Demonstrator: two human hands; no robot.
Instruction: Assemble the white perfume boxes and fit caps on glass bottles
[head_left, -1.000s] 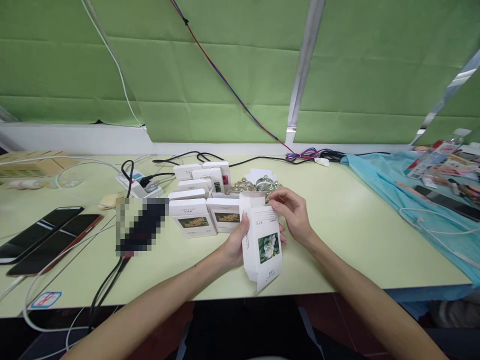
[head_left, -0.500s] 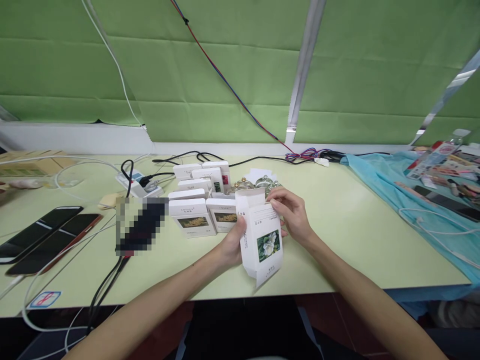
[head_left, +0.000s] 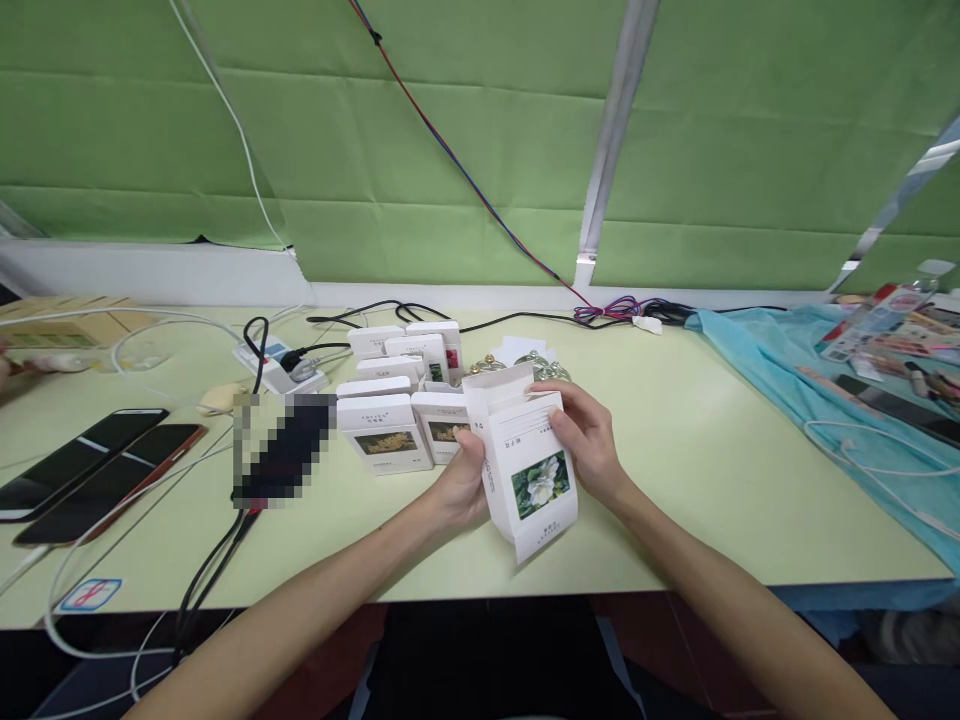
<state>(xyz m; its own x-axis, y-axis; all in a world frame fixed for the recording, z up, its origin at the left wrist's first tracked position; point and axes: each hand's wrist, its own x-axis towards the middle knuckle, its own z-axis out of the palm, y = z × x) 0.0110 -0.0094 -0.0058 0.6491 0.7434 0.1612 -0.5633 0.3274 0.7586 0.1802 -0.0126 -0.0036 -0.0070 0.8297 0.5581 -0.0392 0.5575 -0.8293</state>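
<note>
Between both hands is a white cardboard box (head_left: 529, 460) with a white-flower picture, held tilted above the near part of the table. Flaps stand out at its top and bottom ends, and its print is upside down. My left hand (head_left: 463, 482) grips the left side, thumb on the edge and fingers hidden behind. On the right edge near the top, my right hand (head_left: 589, 440) closes with its thumb on the front panel. Just left and behind stand several similar white boxes (head_left: 382, 435), some with yellow-flower pictures. Shiny metal-and-glass pieces (head_left: 544, 365) lie behind the held box.
Two phones (head_left: 112, 480) lie at the left beside white and black cables. A power strip (head_left: 277, 370) sits behind them. On the right, a blue cloth (head_left: 780, 370) carries a bottle (head_left: 892, 305) and small items. Cables (head_left: 637, 310) run along the back wall.
The box has turned slightly and its front panel faces me more. My right hand has moved down its edge, with the thumb now on the front.
</note>
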